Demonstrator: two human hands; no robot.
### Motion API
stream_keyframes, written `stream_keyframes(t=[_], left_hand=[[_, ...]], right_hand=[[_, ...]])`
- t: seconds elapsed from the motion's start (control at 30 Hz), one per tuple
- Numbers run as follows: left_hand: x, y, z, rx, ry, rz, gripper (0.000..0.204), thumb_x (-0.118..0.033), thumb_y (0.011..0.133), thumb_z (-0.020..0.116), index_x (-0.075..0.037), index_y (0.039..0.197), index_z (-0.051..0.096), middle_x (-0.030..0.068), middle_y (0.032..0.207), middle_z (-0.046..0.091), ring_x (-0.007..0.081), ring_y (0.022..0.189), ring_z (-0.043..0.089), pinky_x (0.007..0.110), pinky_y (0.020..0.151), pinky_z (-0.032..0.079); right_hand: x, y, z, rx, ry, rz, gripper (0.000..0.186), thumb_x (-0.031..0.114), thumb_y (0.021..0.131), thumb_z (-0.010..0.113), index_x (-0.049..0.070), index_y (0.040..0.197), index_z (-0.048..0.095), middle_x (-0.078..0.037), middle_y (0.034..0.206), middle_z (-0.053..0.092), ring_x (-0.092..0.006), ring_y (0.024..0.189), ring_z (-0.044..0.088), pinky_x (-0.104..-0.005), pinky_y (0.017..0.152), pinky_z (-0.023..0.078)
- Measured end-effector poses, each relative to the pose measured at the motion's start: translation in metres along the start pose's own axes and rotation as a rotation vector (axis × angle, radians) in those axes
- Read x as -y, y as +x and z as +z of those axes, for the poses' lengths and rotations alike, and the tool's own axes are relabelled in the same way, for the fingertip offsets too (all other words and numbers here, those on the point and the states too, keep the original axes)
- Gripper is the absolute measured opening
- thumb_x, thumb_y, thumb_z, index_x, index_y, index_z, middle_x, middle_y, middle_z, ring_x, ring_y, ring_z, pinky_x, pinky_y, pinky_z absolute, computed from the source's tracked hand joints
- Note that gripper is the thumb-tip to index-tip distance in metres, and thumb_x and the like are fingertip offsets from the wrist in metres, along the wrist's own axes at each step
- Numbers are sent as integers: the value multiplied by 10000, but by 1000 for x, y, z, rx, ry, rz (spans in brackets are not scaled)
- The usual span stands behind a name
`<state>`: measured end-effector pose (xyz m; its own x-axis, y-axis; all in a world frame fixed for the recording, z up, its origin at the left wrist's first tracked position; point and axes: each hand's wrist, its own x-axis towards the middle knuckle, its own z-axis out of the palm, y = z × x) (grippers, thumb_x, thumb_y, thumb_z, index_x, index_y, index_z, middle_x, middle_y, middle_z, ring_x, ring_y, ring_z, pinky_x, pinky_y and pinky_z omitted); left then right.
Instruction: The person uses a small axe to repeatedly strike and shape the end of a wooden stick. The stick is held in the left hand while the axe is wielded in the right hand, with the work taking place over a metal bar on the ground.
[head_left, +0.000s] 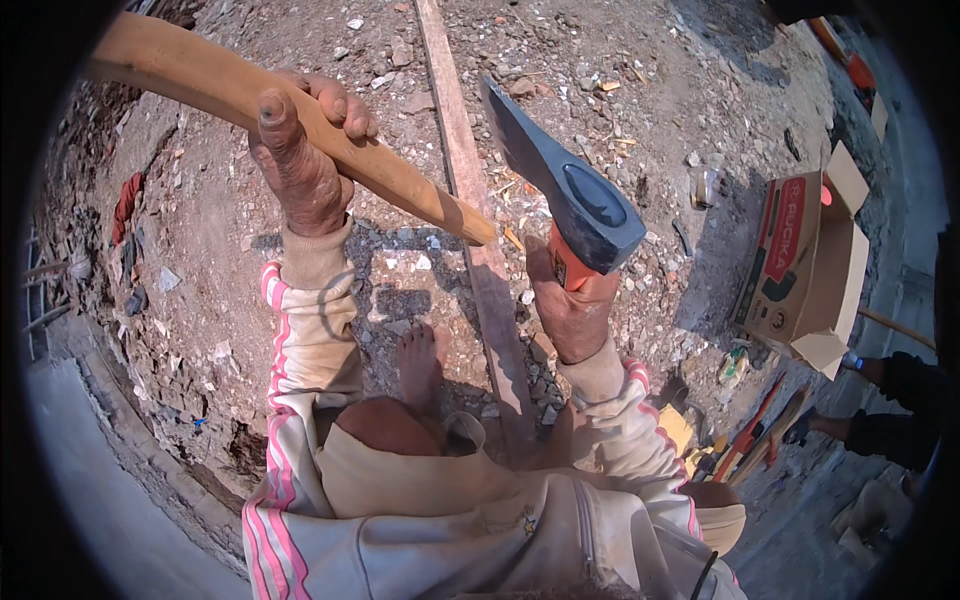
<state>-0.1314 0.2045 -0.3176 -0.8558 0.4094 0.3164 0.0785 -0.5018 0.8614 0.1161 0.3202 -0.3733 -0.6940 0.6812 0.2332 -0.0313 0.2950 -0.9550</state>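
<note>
My left hand [305, 160] is wrapped round a thick piece of wood [230, 88], which slants from the upper left down to a tapered tip near the middle. Close under the head of an axe [600, 205], my right hand [572, 305] grips its orange handle. The dark grey blade points up and to the left, apart from the wood's tip. Most of the axe handle is hidden by my hand and arm. A long narrow plank [455, 130] lies on the ground between my feet, running away from me beneath both tools.
Stony, rubble-strewn ground [390, 290] surrounds my bare foot [420, 365]. At right stands an open cardboard box [805, 265]. Below it lie red-handled tools [745, 440], beside another person's dark-sleeved limbs [895, 430]. A red cloth [127, 207] lies at far left, above a concrete edge [100, 440].
</note>
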Motion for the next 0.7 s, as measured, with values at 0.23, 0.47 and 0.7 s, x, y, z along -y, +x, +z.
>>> stream_keyframes(t=[0.23,0.47,0.7], left_hand=[[69,14,32,39,-24,-46,561,-655,840,740,-164,1005,524,18,792,527,169,670,573,358,651,529],[120,36,28,16,-49,-50,509,-623,880,714,-170,1037,542,8,790,508,159,674,551,352,658,510],[37,53,10,69,-120,-39,472,-538,905,732,-139,1026,511,29,794,549,173,669,597,370,637,561]], right_hand=[[-132,-31,-44,217,-325,332,339,80,850,735,20,1172,649,-186,864,710,-356,811,723,-393,739,557],[-138,34,-48,148,-151,127,298,123,898,679,21,1178,662,-151,893,705,-271,806,686,-361,736,536],[-70,41,-34,237,-128,362,301,153,865,702,24,1135,667,-202,861,698,-372,789,709,-396,707,540]])
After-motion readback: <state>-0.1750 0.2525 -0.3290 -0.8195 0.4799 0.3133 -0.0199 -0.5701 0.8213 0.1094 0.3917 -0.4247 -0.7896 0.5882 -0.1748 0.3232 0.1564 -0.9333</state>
